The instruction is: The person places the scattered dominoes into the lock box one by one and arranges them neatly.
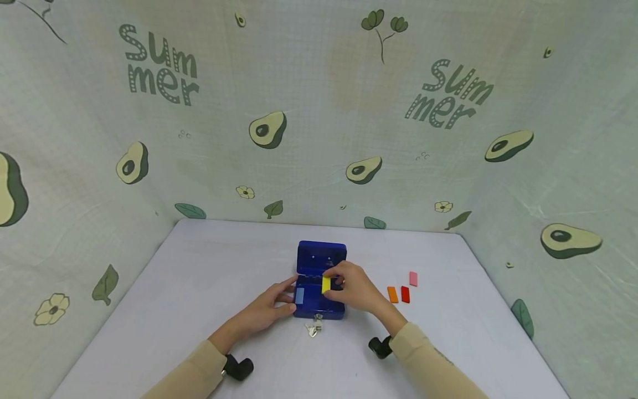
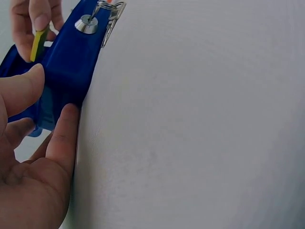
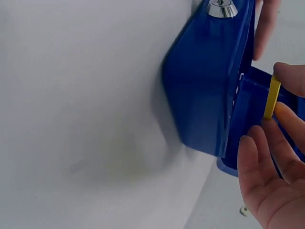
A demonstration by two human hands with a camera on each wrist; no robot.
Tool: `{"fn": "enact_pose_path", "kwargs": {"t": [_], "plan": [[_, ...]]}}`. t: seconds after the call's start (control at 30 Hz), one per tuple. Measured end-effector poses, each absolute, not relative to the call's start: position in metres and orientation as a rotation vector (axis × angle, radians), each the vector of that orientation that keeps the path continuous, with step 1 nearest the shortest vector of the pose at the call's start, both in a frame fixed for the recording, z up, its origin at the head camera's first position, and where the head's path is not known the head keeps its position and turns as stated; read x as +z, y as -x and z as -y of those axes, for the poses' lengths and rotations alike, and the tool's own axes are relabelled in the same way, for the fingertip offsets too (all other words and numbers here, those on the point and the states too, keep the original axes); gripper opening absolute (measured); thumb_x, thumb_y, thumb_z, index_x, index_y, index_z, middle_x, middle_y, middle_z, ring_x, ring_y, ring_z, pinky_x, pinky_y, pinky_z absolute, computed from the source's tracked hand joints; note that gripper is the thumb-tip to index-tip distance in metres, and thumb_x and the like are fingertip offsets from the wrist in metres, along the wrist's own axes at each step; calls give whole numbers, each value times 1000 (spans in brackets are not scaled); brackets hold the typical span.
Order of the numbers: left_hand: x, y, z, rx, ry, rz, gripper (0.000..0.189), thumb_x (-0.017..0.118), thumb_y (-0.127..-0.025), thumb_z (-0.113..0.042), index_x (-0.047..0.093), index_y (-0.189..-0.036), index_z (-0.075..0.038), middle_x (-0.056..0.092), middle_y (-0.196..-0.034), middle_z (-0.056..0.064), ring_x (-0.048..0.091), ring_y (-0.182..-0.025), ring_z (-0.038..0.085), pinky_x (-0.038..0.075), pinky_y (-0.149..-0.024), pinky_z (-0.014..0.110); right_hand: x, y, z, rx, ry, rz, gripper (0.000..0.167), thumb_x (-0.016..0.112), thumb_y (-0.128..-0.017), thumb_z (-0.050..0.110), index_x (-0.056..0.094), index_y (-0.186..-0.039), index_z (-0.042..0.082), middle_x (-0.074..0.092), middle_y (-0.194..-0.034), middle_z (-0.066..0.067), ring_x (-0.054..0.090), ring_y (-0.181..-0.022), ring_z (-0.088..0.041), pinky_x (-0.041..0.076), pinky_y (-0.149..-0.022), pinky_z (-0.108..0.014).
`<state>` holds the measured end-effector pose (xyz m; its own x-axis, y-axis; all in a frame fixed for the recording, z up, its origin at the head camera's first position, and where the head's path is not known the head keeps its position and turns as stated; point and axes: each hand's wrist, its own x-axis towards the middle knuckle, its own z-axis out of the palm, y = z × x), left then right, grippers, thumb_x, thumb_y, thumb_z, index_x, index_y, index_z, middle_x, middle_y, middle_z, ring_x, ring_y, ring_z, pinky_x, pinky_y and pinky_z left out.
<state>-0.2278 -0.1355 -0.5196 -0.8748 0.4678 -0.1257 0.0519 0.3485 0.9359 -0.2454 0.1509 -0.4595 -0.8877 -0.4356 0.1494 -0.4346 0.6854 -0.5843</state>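
Observation:
A small blue cash box (image 1: 319, 306) stands with its lid (image 1: 321, 257) raised at the back. Over its inside, my right hand (image 1: 355, 288) pinches a thin yellow rectangular block (image 1: 326, 285) between thumb and fingers. The right wrist view shows the yellow block (image 3: 272, 98) edge-on, held at its two ends. Against the box's left side rests my left hand (image 1: 271, 303), its fingers spread along the wall and fairly straight. In the left wrist view, the thumb of that left hand (image 2: 35, 176) lies near the box rim. A light blue patch (image 1: 299, 296) shows inside at the left.
Right of the box lie an orange block (image 1: 392, 294), a red block (image 1: 406, 294) and a pink block (image 1: 413, 279) on the white table (image 1: 239, 244). Keys (image 1: 312, 331) hang from the lock (image 1: 318, 317) on the box's front. Patterned cloth (image 1: 319, 83) surrounds the table's back and sides.

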Motion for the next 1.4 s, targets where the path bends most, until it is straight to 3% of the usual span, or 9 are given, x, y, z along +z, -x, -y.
{"fn": "enact_pose_path", "kwargs": {"t": [0.77,0.93,1.4], "plan": [[-519,229,136,1540,-494,-2239,73,68,-105,-34,32,-168,-30,46,-161,9,52,-140,30,36,-118,66,-473,250,-131,-981,789,-2848,39,87,-89,20,76,-123,5,70,-115,-9,66,-99,-24,60,-83,-35],[-520,229,136,1536,-489,-2239,73,68,-105,-34,32,-168,-30,46,-161,9,52,-140,31,36,-117,67,-475,251,-127,-964,784,-2852,38,87,-89,20,76,-123,5,70,-112,-8,66,-97,-25,58,-81,-33],[-517,229,134,1517,-455,-2249,73,69,-105,-35,32,-168,-32,47,-160,8,53,-139,30,36,-117,67,-483,250,-116,-886,796,-2919,37,89,-87,22,79,-119,8,70,-104,-3,60,-84,-13,53,-73,-25]]}}
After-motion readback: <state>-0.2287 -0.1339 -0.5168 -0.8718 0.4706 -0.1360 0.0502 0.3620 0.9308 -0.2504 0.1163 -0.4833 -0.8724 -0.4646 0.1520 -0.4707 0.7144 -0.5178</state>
